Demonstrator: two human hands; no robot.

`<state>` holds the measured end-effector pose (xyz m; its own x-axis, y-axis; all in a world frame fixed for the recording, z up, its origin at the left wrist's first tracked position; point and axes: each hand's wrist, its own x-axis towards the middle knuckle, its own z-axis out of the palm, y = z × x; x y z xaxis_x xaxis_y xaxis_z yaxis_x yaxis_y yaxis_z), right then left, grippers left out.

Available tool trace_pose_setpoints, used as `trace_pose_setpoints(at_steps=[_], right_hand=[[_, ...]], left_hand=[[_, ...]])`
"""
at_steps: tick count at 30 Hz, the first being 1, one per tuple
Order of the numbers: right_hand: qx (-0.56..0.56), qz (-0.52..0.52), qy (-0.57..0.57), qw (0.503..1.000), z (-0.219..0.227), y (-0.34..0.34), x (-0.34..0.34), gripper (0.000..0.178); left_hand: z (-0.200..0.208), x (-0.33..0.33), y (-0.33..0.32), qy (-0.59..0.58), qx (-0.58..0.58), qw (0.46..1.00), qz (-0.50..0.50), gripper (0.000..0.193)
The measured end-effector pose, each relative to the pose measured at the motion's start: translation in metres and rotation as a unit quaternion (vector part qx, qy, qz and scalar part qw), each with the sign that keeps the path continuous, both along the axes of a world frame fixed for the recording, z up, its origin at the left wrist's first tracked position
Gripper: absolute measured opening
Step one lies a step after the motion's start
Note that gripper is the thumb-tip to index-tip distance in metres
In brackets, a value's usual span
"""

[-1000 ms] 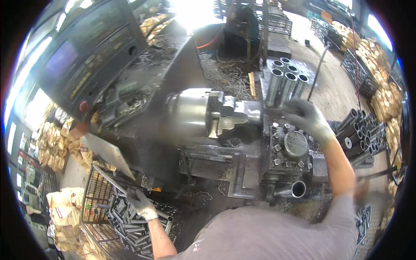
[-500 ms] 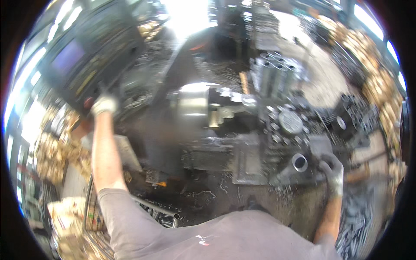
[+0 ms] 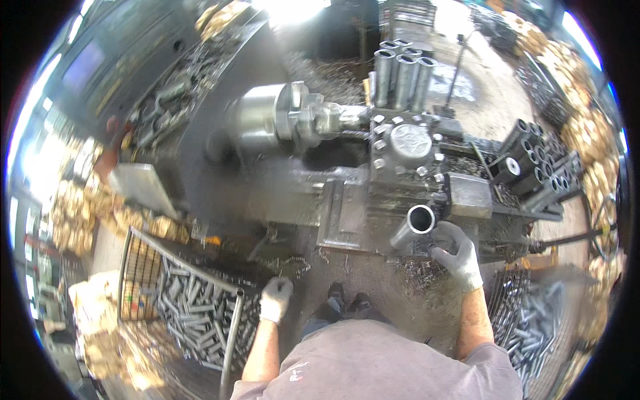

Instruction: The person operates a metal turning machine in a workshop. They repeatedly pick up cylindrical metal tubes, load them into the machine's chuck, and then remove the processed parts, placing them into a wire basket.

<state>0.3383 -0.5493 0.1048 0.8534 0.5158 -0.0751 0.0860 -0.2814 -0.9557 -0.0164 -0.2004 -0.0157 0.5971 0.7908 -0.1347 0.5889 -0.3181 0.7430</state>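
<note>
My left hand (image 3: 275, 299), in a pale work glove, hangs low in front of the machine, beside a wire basket. Its fingers look curled in, with nothing seen in them. My right hand (image 3: 459, 259), gloved too, is curled beside an open-ended metal tube (image 3: 404, 231) tilted at the machine's front. Thumb and fingers bend around something dark that I cannot make out. Behind the tube sits a square tool post (image 3: 408, 143) with several bolts. To its left is the lathe's shiny chuck (image 3: 261, 119).
Several metal tubes (image 3: 403, 77) stand upright behind the tool post. More dark tubes (image 3: 533, 167) are stacked at the right. The wire basket (image 3: 141, 280) at lower left holds many short cut pieces. Another heap of metal pieces (image 3: 537, 327) lies at lower right.
My left hand has come down from the control panel at the left to beside the basket. The view has shifted; my right hand stays next to the tube.
</note>
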Motion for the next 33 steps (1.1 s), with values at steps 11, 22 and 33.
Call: trace_pose_setpoints(at_steps=[11, 22, 33], right_hand=[[-0.071, 0.223, -0.143, 0.962, 0.001, 0.09, -0.043, 0.039], [-0.048, 0.708, -0.135, 0.691, -0.051, 0.197, -0.43, 0.022], [0.078, 0.961, -0.221, 0.149, -0.03, 0.156, -0.769, 0.052]], left_hand=[[-0.193, -0.322, -0.237, 0.24, -0.315, 0.802, 0.447, 0.047], [-0.179, -0.423, -0.473, -0.003, -0.383, 0.641, 0.665, 0.046], [-0.214, -0.347, -0.725, -0.386, -0.084, -0.015, 0.919, 0.054]])
